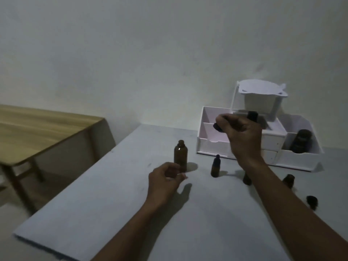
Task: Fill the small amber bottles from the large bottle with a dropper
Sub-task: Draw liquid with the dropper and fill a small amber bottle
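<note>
The large amber bottle (pixel 180 155) stands uncapped on the grey table (pixel 116 213). My left hand (pixel 164 182) hovers just in front of its base, fingers curled, pinching a thin pale thing (pixel 181 175) too blurred to identify. My right hand (pixel 243 134) is raised over the organizer and grips a small dark bottle (pixel 217 127) held sideways, its black cap end (pixel 252 115) sticking out past the knuckles. A capped small amber bottle (pixel 215 166) stands mid-table. Another small bottle (pixel 247 179) is partly hidden behind my right forearm, and a third (pixel 288 180) stands to its right.
A white compartment organizer (pixel 212 146) sits at the back right against the wall, holding a dark bottle (pixel 300 141) and a white lidded box (pixel 260 97). A loose black cap (pixel 312 200) lies near the right edge. A wooden table (pixel 37 132) stands to the left.
</note>
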Tool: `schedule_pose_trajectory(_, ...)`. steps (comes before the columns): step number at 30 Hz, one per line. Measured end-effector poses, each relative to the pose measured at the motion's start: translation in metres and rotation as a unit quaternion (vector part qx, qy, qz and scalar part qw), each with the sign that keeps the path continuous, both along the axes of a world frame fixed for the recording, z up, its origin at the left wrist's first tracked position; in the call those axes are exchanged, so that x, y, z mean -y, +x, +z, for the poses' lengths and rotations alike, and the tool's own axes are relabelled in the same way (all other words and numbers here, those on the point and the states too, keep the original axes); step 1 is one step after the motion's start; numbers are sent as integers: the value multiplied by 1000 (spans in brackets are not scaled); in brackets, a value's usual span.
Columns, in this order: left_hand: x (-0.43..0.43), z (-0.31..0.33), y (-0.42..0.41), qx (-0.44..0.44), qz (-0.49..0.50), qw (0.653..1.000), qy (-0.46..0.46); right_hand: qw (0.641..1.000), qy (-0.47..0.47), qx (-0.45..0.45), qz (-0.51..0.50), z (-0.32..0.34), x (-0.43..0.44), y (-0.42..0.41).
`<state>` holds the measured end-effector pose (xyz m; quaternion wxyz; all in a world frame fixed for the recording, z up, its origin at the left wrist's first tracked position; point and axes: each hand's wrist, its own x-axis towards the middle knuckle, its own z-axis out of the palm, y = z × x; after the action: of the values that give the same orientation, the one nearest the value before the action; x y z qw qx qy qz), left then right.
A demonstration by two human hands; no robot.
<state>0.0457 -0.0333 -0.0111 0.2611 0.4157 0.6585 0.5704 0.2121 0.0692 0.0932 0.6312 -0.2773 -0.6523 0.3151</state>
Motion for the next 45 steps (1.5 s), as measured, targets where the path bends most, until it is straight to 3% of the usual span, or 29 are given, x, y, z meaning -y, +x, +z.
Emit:
schedule_pose_trajectory(6,-21,1,-26,18,45,999,17,1000,-5,-17,1,5,-9,-44)
schedule_pose_trajectory(14,-50,-2,-30,26,-7,999,17,1000,12,14,3,-1,-21,-64)
schedule_pose_trajectory(25,-51,-2,-21,83,-32,996,8,985,0,171,39,-24,-26,-83)
schedule_pose_trajectory(35,-51,0,-21,56,-25,998,6,978,-16,209,5,-47,-28,-86)
schedule_pose_trajectory(41,-43,2,-22,-32,14,999,26,982,-2,188,2,-39,-17,-60)
schedule_pose_trajectory(45,-28,6,-14,-89,59,990,94,985,42,168,-24,-34,-10,-2)
